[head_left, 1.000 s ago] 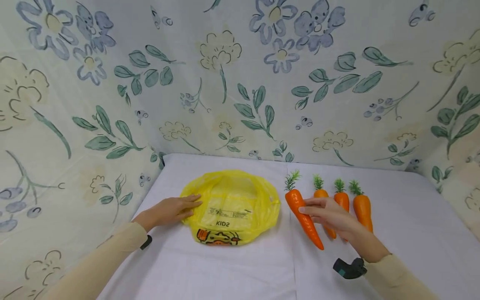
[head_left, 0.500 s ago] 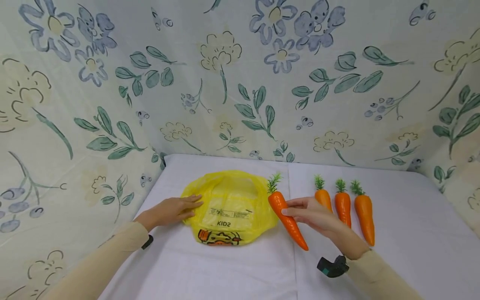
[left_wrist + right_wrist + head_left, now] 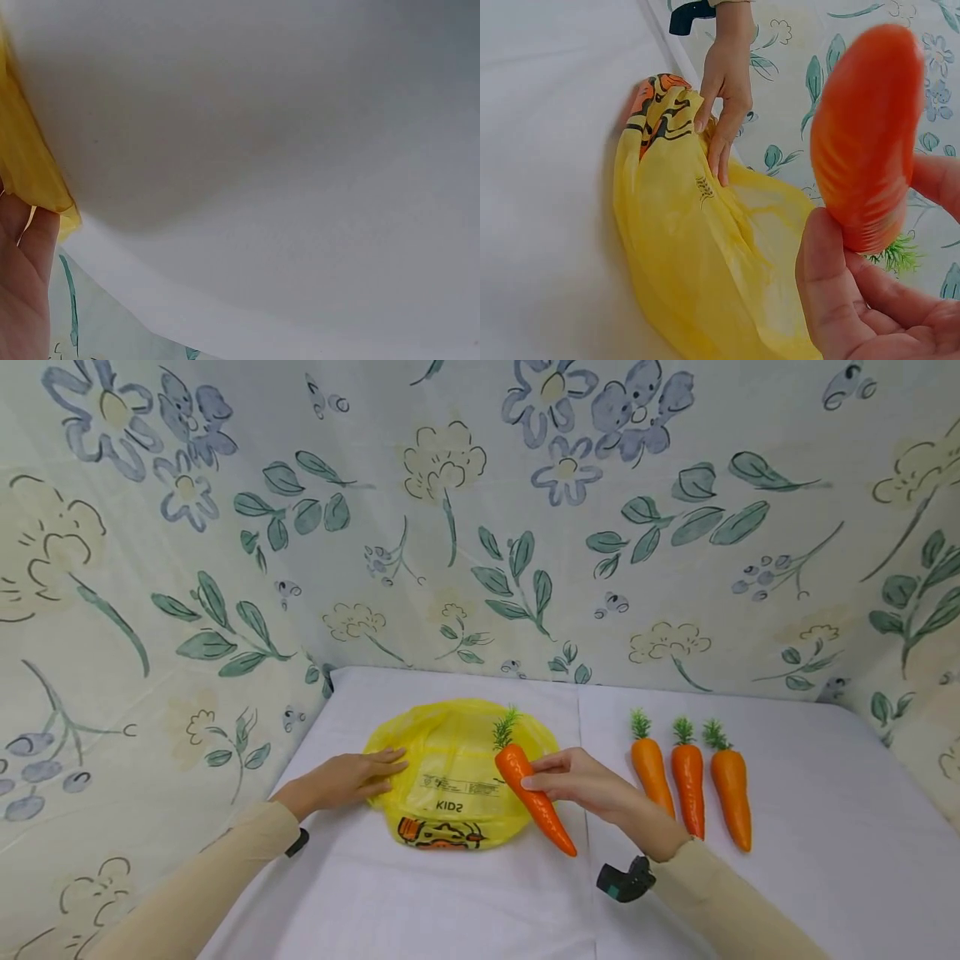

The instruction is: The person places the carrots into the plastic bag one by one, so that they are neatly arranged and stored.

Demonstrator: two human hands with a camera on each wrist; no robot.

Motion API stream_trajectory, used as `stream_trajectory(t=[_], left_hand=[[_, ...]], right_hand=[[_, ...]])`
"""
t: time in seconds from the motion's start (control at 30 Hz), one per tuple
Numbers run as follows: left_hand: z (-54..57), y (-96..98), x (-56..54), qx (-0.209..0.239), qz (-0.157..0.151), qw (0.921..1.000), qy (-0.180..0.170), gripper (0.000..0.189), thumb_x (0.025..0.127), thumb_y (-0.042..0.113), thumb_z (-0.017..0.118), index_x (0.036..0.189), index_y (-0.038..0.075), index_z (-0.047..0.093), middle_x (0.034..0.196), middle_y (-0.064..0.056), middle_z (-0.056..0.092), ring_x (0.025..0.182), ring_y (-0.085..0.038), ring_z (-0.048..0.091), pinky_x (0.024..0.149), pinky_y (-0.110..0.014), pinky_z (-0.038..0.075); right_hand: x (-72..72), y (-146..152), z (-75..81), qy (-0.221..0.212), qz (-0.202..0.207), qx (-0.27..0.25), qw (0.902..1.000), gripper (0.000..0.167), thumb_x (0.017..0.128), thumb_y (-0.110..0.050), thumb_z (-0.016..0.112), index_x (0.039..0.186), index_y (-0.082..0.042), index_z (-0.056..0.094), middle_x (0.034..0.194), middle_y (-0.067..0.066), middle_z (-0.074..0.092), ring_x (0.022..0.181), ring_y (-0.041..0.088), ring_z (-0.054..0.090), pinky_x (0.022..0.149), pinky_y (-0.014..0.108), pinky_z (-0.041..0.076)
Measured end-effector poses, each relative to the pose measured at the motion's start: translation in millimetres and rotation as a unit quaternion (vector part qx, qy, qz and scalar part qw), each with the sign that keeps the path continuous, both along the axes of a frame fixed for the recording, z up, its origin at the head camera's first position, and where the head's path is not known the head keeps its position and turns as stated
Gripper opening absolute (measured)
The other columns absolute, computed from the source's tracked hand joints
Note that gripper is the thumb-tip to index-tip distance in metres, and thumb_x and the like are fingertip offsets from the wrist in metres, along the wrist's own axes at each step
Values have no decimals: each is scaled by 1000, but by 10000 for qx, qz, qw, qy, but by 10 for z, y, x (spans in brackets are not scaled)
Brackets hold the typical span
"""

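A yellow plastic bag (image 3: pixel 450 747), with the print "KIDS" and a cartoon picture, lies puffed up on the white cloth. On its left edge rests my left hand (image 3: pixel 348 783), fingers fairly straight along the plastic; the right wrist view also shows this left hand (image 3: pixel 731 101) at the bag. Thumb and fingers of my right hand (image 3: pixel 585 787) pinch an orange carrot (image 3: pixel 534 797) with a green tuft, tilted with its tip toward me. The carrot overlaps the bag's right part in the head view. Close up in the right wrist view, the carrot (image 3: pixel 870 135) hides part of the fingers.
Three more carrots lie in a row at the right: a left one (image 3: pixel 652 772), a middle one (image 3: pixel 687 785) and a right one (image 3: pixel 731 793). White cloth (image 3: pixel 450 910) covers the table. A flowered curtain (image 3: pixel 480 568) stands behind and at the sides.
My right hand has carried the carrot leftward, away from the other carrots and over the bag's right side. The left hand and the bag have stayed in place.
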State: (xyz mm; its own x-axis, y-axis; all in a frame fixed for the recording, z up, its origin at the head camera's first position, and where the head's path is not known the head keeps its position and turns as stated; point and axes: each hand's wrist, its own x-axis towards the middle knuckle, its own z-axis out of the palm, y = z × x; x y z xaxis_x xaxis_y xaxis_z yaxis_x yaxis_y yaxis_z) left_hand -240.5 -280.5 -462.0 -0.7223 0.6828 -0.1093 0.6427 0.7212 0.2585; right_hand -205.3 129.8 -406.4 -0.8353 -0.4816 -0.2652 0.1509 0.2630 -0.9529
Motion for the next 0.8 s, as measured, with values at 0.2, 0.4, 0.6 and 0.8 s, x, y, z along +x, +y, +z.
stream_trajectory(t=[0.2,0.4,0.6,0.8], left_hand=[[23,8,0,31,79,9999,-134,49,105,31,54,149,10,47,159,-8,34,144,-31,33,112,-54,34],[30,23,-4,64,31,9999,-100,49,104,30,54,148,9,48,158,-10,35,144,-33,34,111,-55,34],[19,24,8,63,73,9999,-135,49,105,31,54,149,9,47,159,-9,34,144,-32,33,111,-54,34],[4,23,7,86,64,9999,-97,49,105,30,54,149,10,48,158,-10,35,144,-32,33,111,-55,34]], right_hand=[[-61,-205,-65,-45,167,-172,9997,54,92,-21,73,129,15,57,113,16,67,96,24,67,89,39,56],[-97,-379,-77,-201,229,-232,9993,53,91,-19,74,128,14,58,116,17,65,96,24,66,88,39,57],[-126,-536,-92,-246,158,-127,9995,47,89,-17,75,124,12,62,114,17,64,91,23,64,86,37,57],[-167,-646,-157,-472,152,-261,9984,44,89,-16,75,121,12,64,110,16,65,88,22,63,84,35,58]])
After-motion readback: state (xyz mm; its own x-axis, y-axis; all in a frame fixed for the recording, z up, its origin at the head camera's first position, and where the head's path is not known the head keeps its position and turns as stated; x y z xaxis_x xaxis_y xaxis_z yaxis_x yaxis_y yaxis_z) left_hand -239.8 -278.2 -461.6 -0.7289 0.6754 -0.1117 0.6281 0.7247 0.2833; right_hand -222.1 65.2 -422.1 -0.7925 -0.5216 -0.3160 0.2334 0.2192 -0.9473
